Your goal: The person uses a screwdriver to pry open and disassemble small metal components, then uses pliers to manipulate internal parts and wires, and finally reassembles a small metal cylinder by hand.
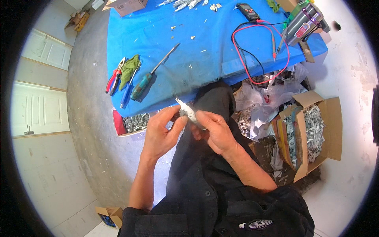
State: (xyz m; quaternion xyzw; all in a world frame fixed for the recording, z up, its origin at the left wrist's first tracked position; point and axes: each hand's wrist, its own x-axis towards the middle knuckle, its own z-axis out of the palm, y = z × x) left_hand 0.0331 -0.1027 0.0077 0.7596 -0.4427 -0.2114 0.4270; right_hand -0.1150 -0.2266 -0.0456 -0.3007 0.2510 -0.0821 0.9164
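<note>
Above my lap, just off the front edge of the table, I hold a small elongated white-and-silver piece [188,113] with thin spikes at its upper end. Its exact kind does not show. My left hand [161,130] pinches its near side between thumb and forefinger. My right hand [215,132] grips its lower right end, thumb on top and fingers curled underneath. Beyond the hands, a flat screwdriver [143,85] with a green handle lies on the blue-covered table [197,59]. Left of it are a blue-handled tool [127,96], a green cloth [129,71] and red-and-blue pliers [115,77].
A multimeter [248,12] with red and black leads and a steel flask [303,25] stand at the far right of the table. Below, at right, a cardboard box [333,128] holds silvery strips. A box of small metal parts [136,123] sits under the table's left front.
</note>
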